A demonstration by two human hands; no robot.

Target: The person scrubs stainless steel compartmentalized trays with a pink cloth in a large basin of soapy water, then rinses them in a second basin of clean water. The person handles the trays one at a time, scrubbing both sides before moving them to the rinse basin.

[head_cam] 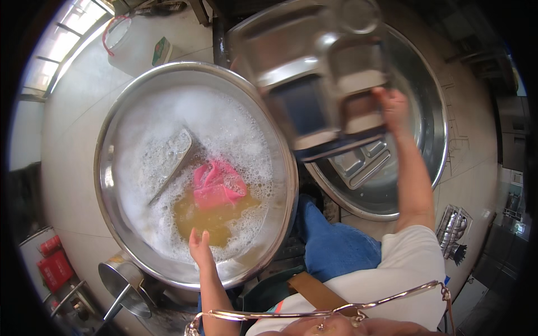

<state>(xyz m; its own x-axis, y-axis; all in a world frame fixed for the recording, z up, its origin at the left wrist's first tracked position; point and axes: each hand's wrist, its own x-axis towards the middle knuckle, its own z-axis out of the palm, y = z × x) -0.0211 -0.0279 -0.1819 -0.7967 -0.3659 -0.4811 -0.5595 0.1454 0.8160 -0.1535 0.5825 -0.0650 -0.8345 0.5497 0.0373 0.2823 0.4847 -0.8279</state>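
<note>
My right hand (394, 110) grips the right edge of a stainless steel compartment tray (332, 84), which is blurred and raised above the meeting rims of two basins. Foam covers much of the water in the large metal basin (106, 168) on the left. Over the yellowish water near its front, my left hand (201, 248) holds nothing, its fingers apart. A pink cloth (218, 185) floats partly under water beyond that hand. The rim of another metal tray (178, 164) pokes up through the suds. In the right-hand metal basin (439, 168) lies a compartment tray (361, 164), partly covered by the raised one.
A white bucket (130, 50) with a red handle stands behind the left basin, beside a green-labelled box (162, 51). At lower left is a metal pot (122, 285). A wire rack (454, 224) holding metal items sits on the floor at right. Glasses (286, 315) cross the view's bottom.
</note>
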